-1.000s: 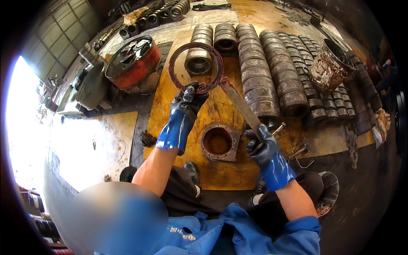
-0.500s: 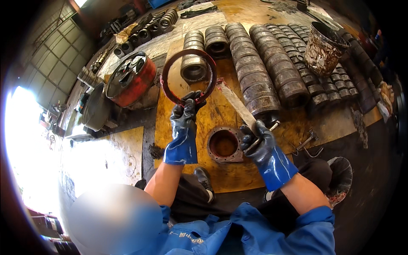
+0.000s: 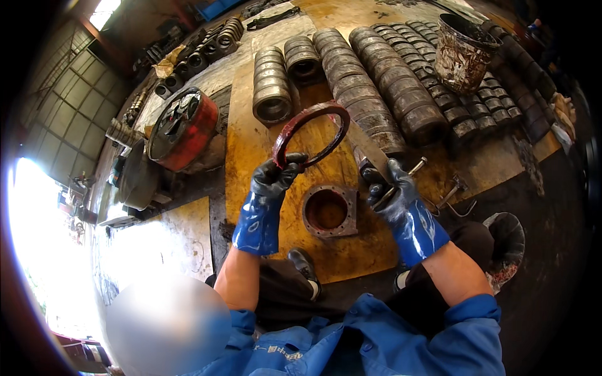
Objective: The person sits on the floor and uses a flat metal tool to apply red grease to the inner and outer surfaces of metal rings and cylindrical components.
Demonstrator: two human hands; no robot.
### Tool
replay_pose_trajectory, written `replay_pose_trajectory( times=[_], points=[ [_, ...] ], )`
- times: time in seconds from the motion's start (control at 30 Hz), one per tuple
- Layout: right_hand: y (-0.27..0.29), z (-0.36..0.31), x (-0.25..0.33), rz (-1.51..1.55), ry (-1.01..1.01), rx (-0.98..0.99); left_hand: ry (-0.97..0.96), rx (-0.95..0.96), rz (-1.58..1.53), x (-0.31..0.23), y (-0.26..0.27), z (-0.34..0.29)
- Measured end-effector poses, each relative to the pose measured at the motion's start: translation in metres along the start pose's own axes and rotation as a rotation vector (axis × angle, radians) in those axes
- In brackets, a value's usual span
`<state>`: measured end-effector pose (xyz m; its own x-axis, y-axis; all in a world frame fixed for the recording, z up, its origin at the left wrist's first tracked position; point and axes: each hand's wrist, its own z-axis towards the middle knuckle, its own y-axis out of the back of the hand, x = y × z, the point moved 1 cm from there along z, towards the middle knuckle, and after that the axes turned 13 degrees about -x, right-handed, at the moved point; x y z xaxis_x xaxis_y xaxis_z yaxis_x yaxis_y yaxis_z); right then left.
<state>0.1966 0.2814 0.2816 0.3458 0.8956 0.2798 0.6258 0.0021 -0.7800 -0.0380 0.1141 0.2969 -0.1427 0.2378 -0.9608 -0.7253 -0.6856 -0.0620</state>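
My gloved left hand (image 3: 274, 178) is closed on the lower left edge of a dark metal ring (image 3: 301, 120) smeared with red paste. The ring is tilted, its far side raised. In my gloved right hand (image 3: 399, 199) is a flat scraper-like strip (image 3: 371, 151); its far end reaches the ring's right side, and I cannot tell whether they touch. A metal rod with a knobbed end (image 3: 418, 165) also sticks out of that grip. Below and between my hands, a flanged round housing (image 3: 351, 220) lies on the stained yellow board (image 3: 370, 257), its opening facing up.
Rows of metal cylinders (image 3: 401, 94) lie beyond my hands. A paste-crusted bucket (image 3: 461, 56) stands at the far right, a red drum (image 3: 200, 125) at the left. A T-shaped tool (image 3: 453, 191) and a lined bin (image 3: 506, 244) are near my right leg.
The ring has tipped from nearly face-on to a slanted angle and moved right and down in my left hand. The right hand has shifted slightly right, and the strip's end now meets the ring's outline.
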Motion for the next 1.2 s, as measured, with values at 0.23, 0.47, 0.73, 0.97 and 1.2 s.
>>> replay_pose_trajectory(
  times=[0.23, 0.47, 0.73, 0.97, 1.2],
  points=[
    [0.000, -0.008, 0.010, 0.021, -0.016, -0.012, 0.034, -0.104, 0.293, -0.016, 0.001, -0.012],
    [-0.011, -0.034, 0.050, -0.031, 0.143, -0.015, -0.005, -0.146, 0.306, 0.007, -0.001, 0.000],
    [0.050, -0.165, 0.178, -0.208, 0.841, -0.206, 0.033, -0.143, 0.193, -0.033, 0.000, -0.029],
    [0.351, -0.243, 0.183, -0.996, 1.141, -0.972, 0.179, -0.138, -0.002, 0.026, 0.043, 0.015],
    [0.416, -0.223, 0.065, -1.825, 0.901, -1.400, 0.222, -0.197, 0.105, 0.012, 0.029, 0.001]
  ],
)
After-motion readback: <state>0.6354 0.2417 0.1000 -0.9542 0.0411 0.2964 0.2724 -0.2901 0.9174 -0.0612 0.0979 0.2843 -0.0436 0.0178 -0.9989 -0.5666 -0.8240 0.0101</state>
